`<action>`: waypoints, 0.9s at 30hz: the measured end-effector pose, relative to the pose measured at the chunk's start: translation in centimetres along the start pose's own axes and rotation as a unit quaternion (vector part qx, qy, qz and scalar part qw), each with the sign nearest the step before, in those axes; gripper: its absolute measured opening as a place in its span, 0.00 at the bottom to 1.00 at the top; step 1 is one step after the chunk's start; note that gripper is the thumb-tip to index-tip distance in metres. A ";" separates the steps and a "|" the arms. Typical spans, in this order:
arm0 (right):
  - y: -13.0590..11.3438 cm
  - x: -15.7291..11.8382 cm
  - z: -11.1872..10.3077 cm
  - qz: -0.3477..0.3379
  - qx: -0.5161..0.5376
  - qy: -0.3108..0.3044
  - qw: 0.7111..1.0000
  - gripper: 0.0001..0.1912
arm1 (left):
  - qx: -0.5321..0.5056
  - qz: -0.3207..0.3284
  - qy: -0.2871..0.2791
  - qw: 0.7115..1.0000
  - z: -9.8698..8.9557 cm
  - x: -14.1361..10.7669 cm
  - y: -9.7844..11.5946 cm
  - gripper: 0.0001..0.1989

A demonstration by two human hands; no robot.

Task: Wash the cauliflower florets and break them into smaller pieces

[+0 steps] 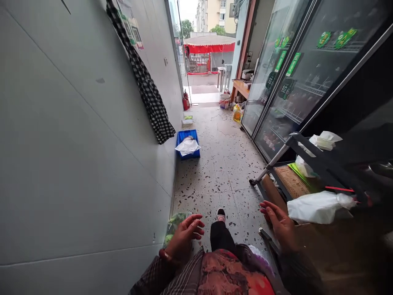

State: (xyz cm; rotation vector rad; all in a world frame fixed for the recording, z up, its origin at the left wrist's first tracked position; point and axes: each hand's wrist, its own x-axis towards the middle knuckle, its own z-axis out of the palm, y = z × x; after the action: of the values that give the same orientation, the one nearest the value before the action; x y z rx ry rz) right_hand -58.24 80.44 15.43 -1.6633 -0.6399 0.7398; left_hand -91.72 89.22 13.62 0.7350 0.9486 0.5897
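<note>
My left hand (186, 234) hangs low in front of my body with nothing in it, its fingers loosely curled and apart. A clear bag of green vegetables (175, 223) lies on the floor against the left wall, partly behind that hand. On the other side, my right hand (280, 223) is raised beside the metal cart with fingers bent and apart, holding nothing visible. The white plastic bag (319, 207) on the cart is the nearest thing to it. One foot (220, 214) shows on the speckled floor between my hands.
Along the left wall stand a blue crate (180, 136) with a white bag (188, 146), a small white tray (187, 121) and fire extinguishers (186, 101). To the right are a cart frame (278, 155) and glass-door fridges (294, 90). A bucket (224, 101) and oil bottle (237, 113) sit near the doorway.
</note>
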 end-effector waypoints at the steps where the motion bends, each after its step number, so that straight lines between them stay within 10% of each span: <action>1: 0.3 1.8 0.2 0.029 0.033 0.016 0.999 0.26 | 0.001 0.002 0.009 1.000 -0.1 1.4 0.9 0.29; 7: -1.6 15.7 3.7 0.091 0.144 0.059 0.984 0.23 | 0.002 0.010 0.036 0.999 1.2 12.5 7.9 0.29; 14: -9.7 28.7 15.7 0.063 0.156 -0.065 0.984 0.23 | 0.050 0.063 0.001 0.997 4.2 24.3 19.2 0.28; 20: -12.5 36.6 25.8 0.010 0.112 -0.217 0.970 0.24 | 0.022 0.038 0.067 0.997 1.4 34.5 23.9 0.31; 27: -15.2 50.4 31.0 0.022 0.096 -0.107 0.989 0.26 | 0.016 0.046 0.037 0.998 -2.3 50.9 35.0 0.30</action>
State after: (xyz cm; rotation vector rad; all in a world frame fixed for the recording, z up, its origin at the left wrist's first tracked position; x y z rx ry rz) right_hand -49.20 140.80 18.72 -1.4374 -0.6621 0.9904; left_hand -74.70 148.63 14.21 0.7929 0.9986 0.6881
